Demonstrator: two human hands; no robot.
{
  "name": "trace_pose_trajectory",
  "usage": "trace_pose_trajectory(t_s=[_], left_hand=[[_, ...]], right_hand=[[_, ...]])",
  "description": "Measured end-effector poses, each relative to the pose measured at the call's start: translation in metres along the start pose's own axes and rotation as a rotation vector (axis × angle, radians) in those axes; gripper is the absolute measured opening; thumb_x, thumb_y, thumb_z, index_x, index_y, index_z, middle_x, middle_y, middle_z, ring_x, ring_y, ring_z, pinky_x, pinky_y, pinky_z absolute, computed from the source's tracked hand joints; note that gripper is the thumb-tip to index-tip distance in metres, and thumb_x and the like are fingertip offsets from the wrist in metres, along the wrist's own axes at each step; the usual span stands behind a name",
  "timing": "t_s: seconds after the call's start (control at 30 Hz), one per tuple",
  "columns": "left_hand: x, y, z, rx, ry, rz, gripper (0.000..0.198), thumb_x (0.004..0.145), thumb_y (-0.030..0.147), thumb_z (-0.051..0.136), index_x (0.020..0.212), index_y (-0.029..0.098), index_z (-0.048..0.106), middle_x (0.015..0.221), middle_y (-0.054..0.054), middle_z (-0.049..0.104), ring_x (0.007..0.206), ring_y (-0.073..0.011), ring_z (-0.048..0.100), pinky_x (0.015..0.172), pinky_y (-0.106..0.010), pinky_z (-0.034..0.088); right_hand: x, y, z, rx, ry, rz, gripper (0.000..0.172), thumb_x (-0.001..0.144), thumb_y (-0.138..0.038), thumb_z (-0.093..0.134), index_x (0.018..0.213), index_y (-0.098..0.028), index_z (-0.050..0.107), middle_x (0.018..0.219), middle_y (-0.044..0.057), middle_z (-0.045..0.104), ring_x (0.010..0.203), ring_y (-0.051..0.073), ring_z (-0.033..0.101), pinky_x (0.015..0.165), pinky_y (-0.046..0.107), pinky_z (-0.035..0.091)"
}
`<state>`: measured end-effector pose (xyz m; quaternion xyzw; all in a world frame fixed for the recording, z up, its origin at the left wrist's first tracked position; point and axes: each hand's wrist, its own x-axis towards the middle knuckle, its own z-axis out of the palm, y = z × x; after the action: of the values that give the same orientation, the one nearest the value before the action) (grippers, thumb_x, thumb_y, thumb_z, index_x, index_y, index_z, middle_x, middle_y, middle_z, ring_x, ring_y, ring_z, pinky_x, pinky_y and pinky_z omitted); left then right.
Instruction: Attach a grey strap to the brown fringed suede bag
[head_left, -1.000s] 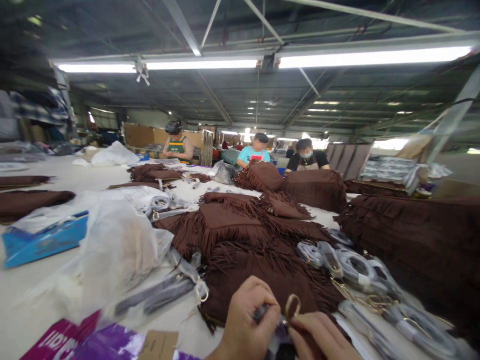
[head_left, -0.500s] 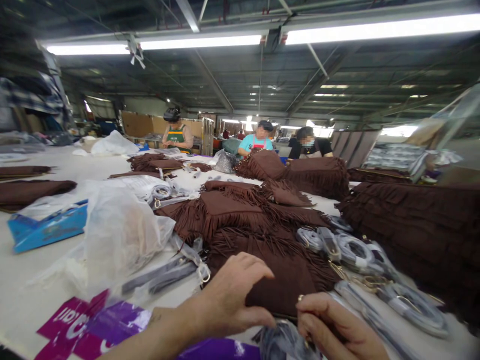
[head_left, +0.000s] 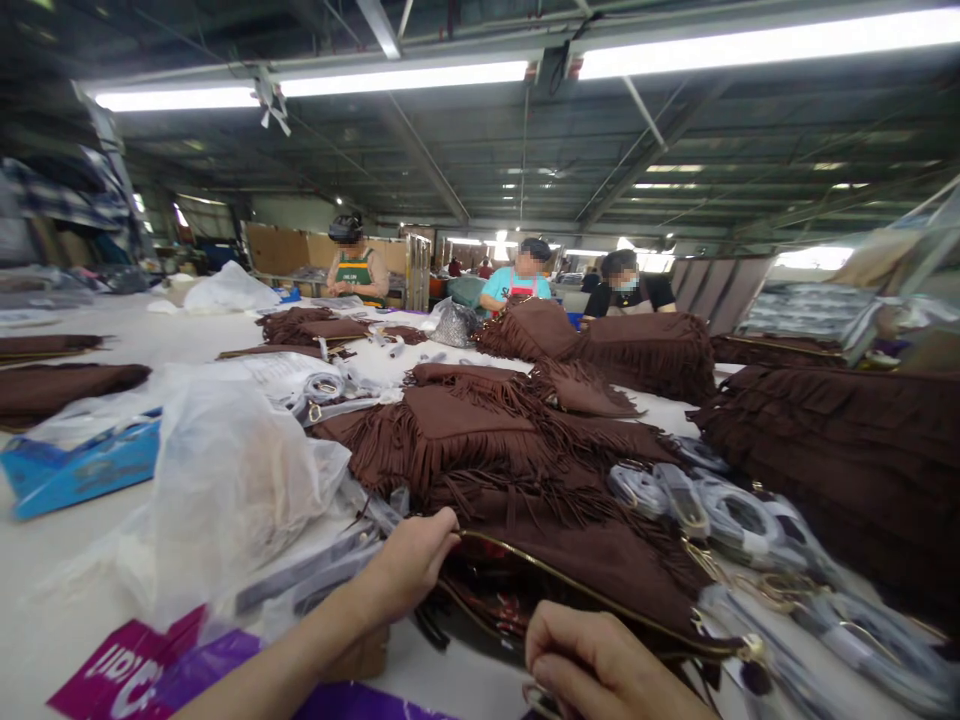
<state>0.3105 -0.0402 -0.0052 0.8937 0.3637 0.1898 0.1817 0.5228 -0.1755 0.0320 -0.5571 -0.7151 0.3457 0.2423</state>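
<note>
A dark brown fringed bag [head_left: 600,545] lies in front of me with its gold zipper [head_left: 551,566] open, and a dark patterned lining shows inside. At the left end of the opening, my left hand [head_left: 412,560] is closed on the bag's edge. My right hand [head_left: 592,655] is at the near side of the opening, its fingers curled; what they hold is hidden. Just below those fingers, a gold metal ring [head_left: 541,700] partly shows. A gold fitting [head_left: 752,648] sits at the zipper's right end.
More brown fringed bags [head_left: 472,420] lie behind, with a large stack [head_left: 840,480] at right. Plastic-wrapped straps [head_left: 739,515] with gold clips lie right of the bag. At left are a cloudy plastic bag [head_left: 232,480] and a blue holder [head_left: 82,465]. Several people [head_left: 517,285] work across the table.
The bag's zipper, not seen open before, now gapes wide. My left hand has gone from spread above the bag to gripping its edge. My right hand has shifted left and lower.
</note>
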Motion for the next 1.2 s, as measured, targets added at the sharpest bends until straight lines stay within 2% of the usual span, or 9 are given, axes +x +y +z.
trace_pose_trajectory(t_s=[0.23,0.43,0.6,0.7,0.83,0.93,1.07,1.13,1.2], left_hand=[[0.005,-0.01,0.007,-0.147,0.08,-0.034,0.019,0.095,0.023,0.031,0.081,0.023,0.044,0.069,0.001,0.057,0.064,-0.0167,0.054,0.061,-0.025,0.038],[0.011,-0.011,0.012,-0.324,0.147,-0.084,0.021,0.094,0.029,0.034,0.076,0.023,0.044,0.069,0.002,0.054,0.066,-0.0162,0.051,0.063,-0.026,0.038],[0.012,-0.009,0.013,-0.353,0.114,-0.126,0.022,0.095,0.03,0.032,0.077,0.023,0.044,0.07,0.002,0.052,0.068,-0.0166,0.051,0.064,-0.026,0.038],[0.01,-0.006,0.013,-0.392,0.113,-0.128,0.016,0.093,0.025,0.033,0.081,0.023,0.044,0.072,0.002,0.052,0.068,-0.0162,0.051,0.065,-0.026,0.038],[0.009,-0.006,0.015,-0.479,0.159,-0.115,0.014,0.09,0.016,0.034,0.093,0.022,0.046,0.078,0.003,0.052,0.071,-0.0154,0.051,0.068,-0.025,0.04],[0.009,-0.01,0.016,-0.546,0.187,-0.071,0.021,0.088,0.012,0.035,0.1,0.021,0.05,0.089,0.0,0.057,0.083,-0.0162,0.055,0.078,-0.026,0.043],[0.01,-0.016,0.016,-0.657,0.109,0.068,0.02,0.081,0.011,0.04,0.073,0.019,0.057,0.107,-0.005,0.063,0.099,-0.0187,0.058,0.089,-0.029,0.043],[0.011,-0.017,0.015,-0.65,0.054,0.082,0.021,0.073,0.009,0.042,0.061,0.017,0.057,0.102,-0.006,0.064,0.095,-0.0188,0.06,0.085,-0.028,0.044],[0.011,-0.016,0.015,-0.594,0.056,0.052,0.023,0.069,0.007,0.042,0.061,0.017,0.062,0.092,-0.005,0.064,0.088,-0.0181,0.06,0.08,-0.027,0.044]], right_hand=[[0.024,0.045,0.022,-0.105,0.209,-0.055,0.021,0.094,-0.028,0.04,0.076,-0.023,0.051,0.073,-0.002,0.059,0.069,0.016,0.057,0.065,0.023,0.043],[0.039,0.036,0.026,-0.059,0.256,-0.083,0.023,0.095,-0.028,0.038,0.077,-0.023,0.051,0.073,-0.002,0.056,0.069,0.016,0.054,0.067,0.024,0.041],[0.055,0.024,0.025,0.213,0.095,0.014,0.015,0.084,-0.032,0.046,0.073,-0.022,0.05,0.07,-0.003,0.048,0.069,0.016,0.049,0.065,0.025,0.038],[0.06,0.028,0.029,0.484,0.028,0.041,0.022,0.081,-0.041,0.054,0.072,-0.021,0.049,0.07,-0.003,0.049,0.067,0.015,0.047,0.064,0.025,0.037],[0.061,0.038,0.035,0.712,0.102,0.073,0.03,0.079,-0.046,0.064,0.071,-0.021,0.052,0.09,0.002,0.064,0.076,0.016,0.056,0.07,0.024,0.042],[0.06,0.04,0.037,0.667,0.191,0.059,0.026,0.08,-0.043,0.065,0.071,-0.02,0.057,0.099,0.004,0.067,0.088,0.02,0.058,0.078,0.027,0.043],[0.06,0.04,0.038,0.478,0.129,0.082,0.02,0.085,-0.036,0.055,0.074,-0.019,0.056,0.068,-0.003,0.054,0.067,0.016,0.052,0.063,0.024,0.039],[0.061,0.041,0.037,0.339,0.11,0.117,0.018,0.085,-0.031,0.051,0.072,-0.019,0.055,0.062,-0.004,0.048,0.062,0.015,0.046,0.057,0.024,0.034],[0.06,0.042,0.037,0.191,0.113,0.146,0.016,0.083,-0.024,0.048,0.068,-0.019,0.053,0.06,-0.005,0.043,0.06,0.014,0.043,0.056,0.024,0.031]])
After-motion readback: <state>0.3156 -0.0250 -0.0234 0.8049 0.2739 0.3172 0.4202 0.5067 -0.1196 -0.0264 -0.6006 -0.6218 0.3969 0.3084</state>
